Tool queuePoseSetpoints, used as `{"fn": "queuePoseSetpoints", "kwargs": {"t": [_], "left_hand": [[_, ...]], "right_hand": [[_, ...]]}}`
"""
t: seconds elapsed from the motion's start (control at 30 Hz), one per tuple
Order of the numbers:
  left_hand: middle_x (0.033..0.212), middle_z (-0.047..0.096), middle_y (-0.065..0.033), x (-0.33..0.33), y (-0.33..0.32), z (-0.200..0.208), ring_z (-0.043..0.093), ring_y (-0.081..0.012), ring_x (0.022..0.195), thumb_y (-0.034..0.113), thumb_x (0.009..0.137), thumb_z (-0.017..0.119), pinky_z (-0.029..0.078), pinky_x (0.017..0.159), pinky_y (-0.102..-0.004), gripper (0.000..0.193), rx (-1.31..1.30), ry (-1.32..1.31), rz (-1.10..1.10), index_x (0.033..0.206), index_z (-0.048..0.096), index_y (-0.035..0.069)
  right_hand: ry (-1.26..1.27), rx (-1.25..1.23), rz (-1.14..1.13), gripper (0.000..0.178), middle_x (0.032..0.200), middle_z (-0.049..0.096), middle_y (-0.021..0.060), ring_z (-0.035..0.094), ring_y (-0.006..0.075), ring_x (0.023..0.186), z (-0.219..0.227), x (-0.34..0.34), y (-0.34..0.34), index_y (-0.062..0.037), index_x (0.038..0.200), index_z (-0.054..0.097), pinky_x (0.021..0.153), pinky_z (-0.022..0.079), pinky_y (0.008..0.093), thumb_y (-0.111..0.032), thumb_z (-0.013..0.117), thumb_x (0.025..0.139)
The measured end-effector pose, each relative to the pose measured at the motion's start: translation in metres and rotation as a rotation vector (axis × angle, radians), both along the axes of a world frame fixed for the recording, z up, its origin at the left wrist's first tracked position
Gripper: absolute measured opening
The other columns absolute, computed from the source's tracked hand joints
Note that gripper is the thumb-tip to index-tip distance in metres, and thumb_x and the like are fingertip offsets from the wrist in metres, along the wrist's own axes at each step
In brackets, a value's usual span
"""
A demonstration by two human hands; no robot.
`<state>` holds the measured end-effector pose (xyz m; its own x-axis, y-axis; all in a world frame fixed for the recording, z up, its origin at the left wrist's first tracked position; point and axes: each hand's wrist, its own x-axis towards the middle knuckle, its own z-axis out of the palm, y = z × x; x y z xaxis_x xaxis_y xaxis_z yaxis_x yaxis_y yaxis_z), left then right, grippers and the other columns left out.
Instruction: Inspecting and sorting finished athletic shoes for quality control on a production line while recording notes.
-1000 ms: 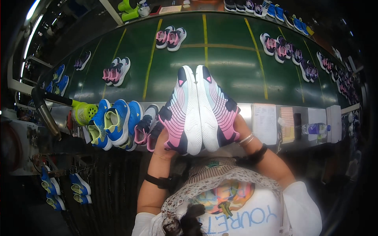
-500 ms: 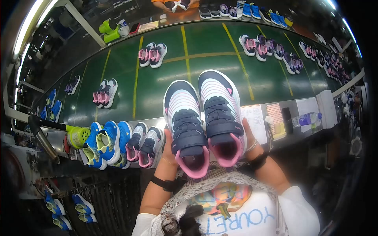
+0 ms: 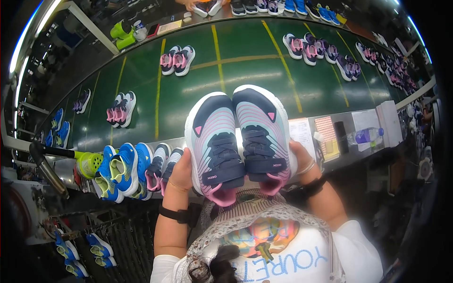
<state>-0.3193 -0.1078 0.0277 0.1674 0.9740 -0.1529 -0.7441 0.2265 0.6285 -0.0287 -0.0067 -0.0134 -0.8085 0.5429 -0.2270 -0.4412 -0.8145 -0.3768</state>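
Observation:
In front of my chest I hold up a pair of children's sneakers, navy toes and straps, pale striped sides, pink lining. My left hand (image 3: 182, 170) is closed on the outer side of the left sneaker (image 3: 218, 137). My right hand (image 3: 302, 161) grips the right sneaker (image 3: 260, 127) the same way. Both toes point away from me, with the uppers facing me and tilted slightly outward. The fingers of both hands are mostly hidden behind the shoes. Left of my left hand, another pink-lined pair (image 3: 160, 165) stands beside blue sneakers (image 3: 123, 170) on the table's near ledge.
A green work surface (image 3: 188, 108) with yellow lines carries several shoe pairs (image 3: 177, 61). Papers (image 3: 302, 134), a bottle (image 3: 365, 136) and a white box (image 3: 388, 125) lie on the right ledge. Across the table, another person's hand (image 3: 191, 4) holds a shoe. Blue shoes (image 3: 100, 247) hang on a lower rack.
Both sneakers have turned so their outer sides show more, and the left one has shifted left with my left hand. The view has shifted slightly. The other person's shoes have moved.

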Motion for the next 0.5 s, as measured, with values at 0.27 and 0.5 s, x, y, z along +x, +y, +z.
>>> {"fn": "queuePoseSetpoints", "kwargs": {"t": [0.27,0.5], "left_hand": [[0.127,0.044,-0.0141,-0.007,-0.005,0.017,0.046,-0.0241,0.114,0.035,0.092,0.038,0.035,0.097,-0.0369,0.054,-0.091,0.141,-0.053,0.131,0.03,0.0],[0.128,0.042,-0.0136,-0.006,0.0,0.023,0.044,-0.0236,0.116,0.037,0.091,0.041,0.035,0.098,-0.0362,0.057,-0.046,0.189,-0.109,0.133,0.027,0.0]], "right_hand": [[-0.164,0.306,-0.059,0.077,0.131,0.039,0.0117,0.043,0.0198,0.116,0.015,0.007,0.004,-0.0043,0.137,0.022,0.096,0.036,0.0316,-0.03,0.061,0.075],[-0.313,0.43,-0.059,0.08,0.128,0.042,0.0114,0.046,0.0201,0.114,0.017,0.013,0.005,-0.0031,0.136,0.025,0.096,0.038,0.0328,-0.036,0.064,0.073]]}}
